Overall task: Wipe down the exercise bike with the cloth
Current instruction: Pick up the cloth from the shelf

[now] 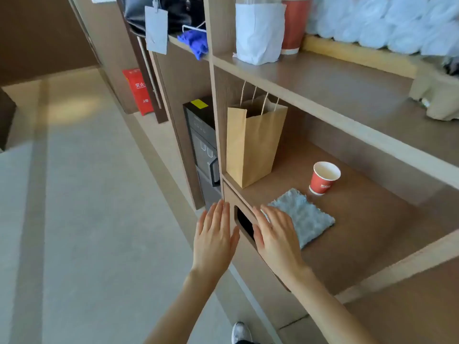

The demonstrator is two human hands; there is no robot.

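Observation:
A folded grey-blue cloth [306, 216] lies flat on the lower wooden shelf [367, 234], near its front edge. My right hand [275, 234] hovers over the cloth's near left corner with fingers straight and spread, covering part of it. My left hand [214, 235] is held flat beside it, in front of the shelf unit's edge, holding nothing. No exercise bike is in view.
A red paper cup [323, 178] stands just behind the cloth. A brown paper bag [253, 147] stands at the shelf's left. The shelf above carries a white bag [259, 33] and another red cup [295, 26]. A black appliance [202, 147] sits left of the shelf. Grey floor [87, 194] lies to the left.

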